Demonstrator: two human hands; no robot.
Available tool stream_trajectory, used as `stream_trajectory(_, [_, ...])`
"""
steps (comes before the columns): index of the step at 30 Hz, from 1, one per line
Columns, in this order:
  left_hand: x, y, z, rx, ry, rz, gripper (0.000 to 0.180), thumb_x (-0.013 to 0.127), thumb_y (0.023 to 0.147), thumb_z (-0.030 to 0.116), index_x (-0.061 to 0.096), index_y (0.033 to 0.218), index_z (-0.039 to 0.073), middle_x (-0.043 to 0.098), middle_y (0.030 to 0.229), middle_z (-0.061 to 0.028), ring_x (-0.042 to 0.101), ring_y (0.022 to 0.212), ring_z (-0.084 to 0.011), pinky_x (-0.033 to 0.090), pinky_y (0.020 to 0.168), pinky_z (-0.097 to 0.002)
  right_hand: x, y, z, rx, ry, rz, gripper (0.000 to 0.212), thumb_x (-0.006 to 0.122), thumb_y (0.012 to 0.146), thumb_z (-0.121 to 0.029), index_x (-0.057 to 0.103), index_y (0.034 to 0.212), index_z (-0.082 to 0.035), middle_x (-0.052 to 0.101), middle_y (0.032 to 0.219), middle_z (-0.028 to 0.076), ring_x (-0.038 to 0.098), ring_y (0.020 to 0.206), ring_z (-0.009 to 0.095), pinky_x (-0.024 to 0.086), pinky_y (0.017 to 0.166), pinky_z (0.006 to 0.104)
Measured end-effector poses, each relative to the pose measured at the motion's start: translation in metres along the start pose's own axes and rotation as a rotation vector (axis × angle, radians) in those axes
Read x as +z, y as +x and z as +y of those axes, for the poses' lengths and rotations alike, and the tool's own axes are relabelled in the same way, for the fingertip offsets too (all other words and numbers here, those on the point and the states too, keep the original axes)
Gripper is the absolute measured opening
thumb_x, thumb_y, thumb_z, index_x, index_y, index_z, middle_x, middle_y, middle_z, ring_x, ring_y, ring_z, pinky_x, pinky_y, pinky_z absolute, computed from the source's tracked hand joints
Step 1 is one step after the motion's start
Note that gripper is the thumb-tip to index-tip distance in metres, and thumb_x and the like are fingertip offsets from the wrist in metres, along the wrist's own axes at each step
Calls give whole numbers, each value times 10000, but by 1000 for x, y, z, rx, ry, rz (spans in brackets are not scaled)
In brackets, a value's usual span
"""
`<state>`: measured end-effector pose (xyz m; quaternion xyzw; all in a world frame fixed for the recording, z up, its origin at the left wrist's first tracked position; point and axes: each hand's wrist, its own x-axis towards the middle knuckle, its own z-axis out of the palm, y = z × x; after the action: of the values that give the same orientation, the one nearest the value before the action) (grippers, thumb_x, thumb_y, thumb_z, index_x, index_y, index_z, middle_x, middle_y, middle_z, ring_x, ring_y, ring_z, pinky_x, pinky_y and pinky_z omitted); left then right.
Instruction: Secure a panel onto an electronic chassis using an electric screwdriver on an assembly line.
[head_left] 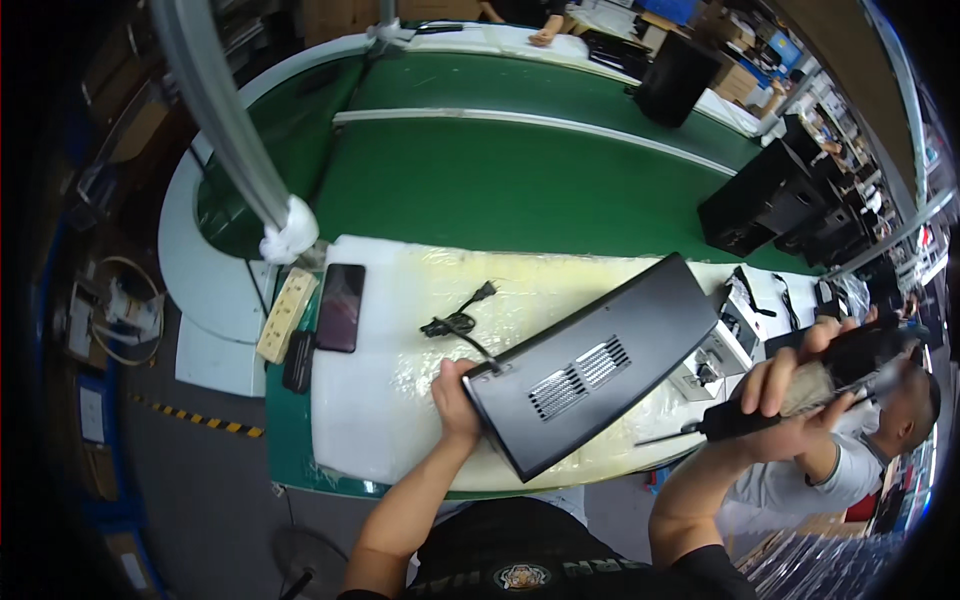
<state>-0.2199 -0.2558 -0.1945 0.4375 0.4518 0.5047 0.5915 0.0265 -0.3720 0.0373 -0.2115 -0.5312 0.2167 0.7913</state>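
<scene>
A long black metal case [610,340] with two slotted vents lies at a slant on the padded bench top. My left hand [457,405] is closed round its left end, next to where a black power cord [455,322] with a plug comes out. On the right, my right hand [785,400] is raised and wrapped round a black electric screwdriver [735,420]. Its thin bit points left, over the bench's front edge and apart from the case. Part of the screwdriver's body is blurred and hidden by my fingers.
A phone [341,308], a power strip [288,315] and a small black object [299,362] lie at left. An open metal unit [712,365] sits right of the case. Black speaker cabinets [765,205] stand on the green conveyor [480,180]. A co-worker [830,480] is close on my right.
</scene>
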Motion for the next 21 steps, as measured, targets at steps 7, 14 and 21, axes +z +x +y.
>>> stream_trajectory(7, [68,65,32,-292,-562,237,482,347,1034,397,584,1168,0,620,1129,-98,589,990,-191,458,893,-328,-73,-93,1,249,-157,599,577,280,1043,-505,446,1261,3,578,1054,132,495,497,148,454,412,290])
stream_trajectory(14, [157,53,103,-329,-910,-340,416,528,922,270,496,1258,27,523,1311,-138,479,1251,-304,330,1116,-474,-108,-148,25,534,-161,636,552,343,1030,-512,503,1144,3,542,592,112,494,426,175,434,413,294])
stream_trajectory(21, [246,161,167,-309,-985,-408,554,493,858,184,357,1325,-82,297,1546,-221,190,1496,-334,196,1196,-502,-100,-155,49,819,-435,544,537,571,952,-161,296,1395,-33,597,1117,164,552,522,152,488,454,294])
